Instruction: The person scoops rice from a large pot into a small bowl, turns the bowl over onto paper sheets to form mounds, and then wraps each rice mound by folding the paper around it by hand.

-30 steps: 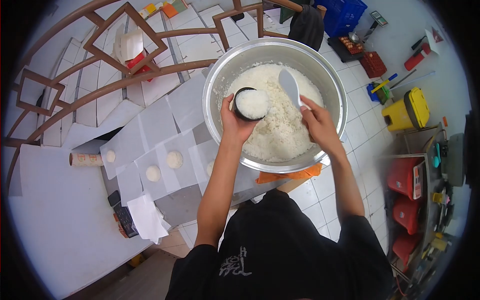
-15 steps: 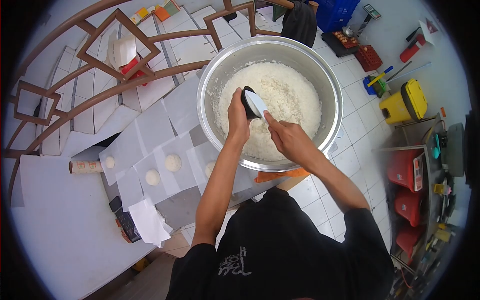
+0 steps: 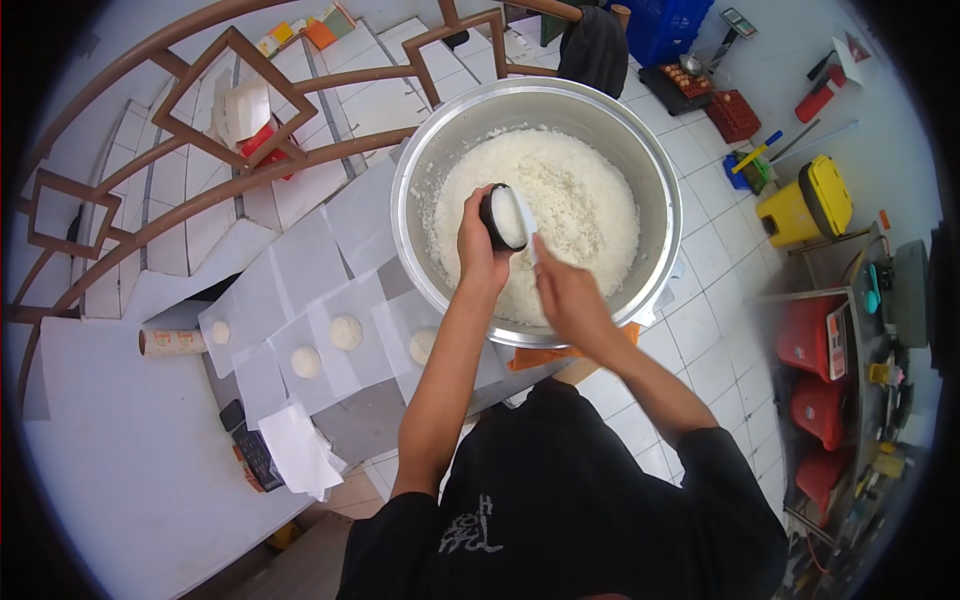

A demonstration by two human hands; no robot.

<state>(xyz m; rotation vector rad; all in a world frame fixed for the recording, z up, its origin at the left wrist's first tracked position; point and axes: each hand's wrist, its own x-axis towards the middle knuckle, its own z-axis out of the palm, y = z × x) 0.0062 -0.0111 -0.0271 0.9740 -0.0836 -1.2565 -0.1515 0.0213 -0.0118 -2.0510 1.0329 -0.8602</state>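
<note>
My left hand [image 3: 480,245] grips a black bowl [image 3: 492,222] filled with white rice, tilted over a large metal pot [image 3: 415,160]. My right hand [image 3: 572,295] holds a white spatula [image 3: 526,222] by its lower end, the blade against the right side of the bowl. Cooked rice [image 3: 590,195] fills the lower part of the pot. Left of the pot, rounded rice mounds [image 3: 346,332] lie on white paper sheets [image 3: 300,318] spread over a grey table [image 3: 370,418].
An orange cloth [image 3: 545,356] lies under the pot's near edge. A brown metal railing [image 3: 340,150] runs behind the table. At the left are a paper cup stack [image 3: 172,342] and a white surface [image 3: 130,430]. A yellow bin [image 3: 790,215] stands at the right.
The bowl has turned so its rice-filled opening shows more. My right hand has moved slightly down and right, and the spatula has swung from across the bowl to its right edge.
</note>
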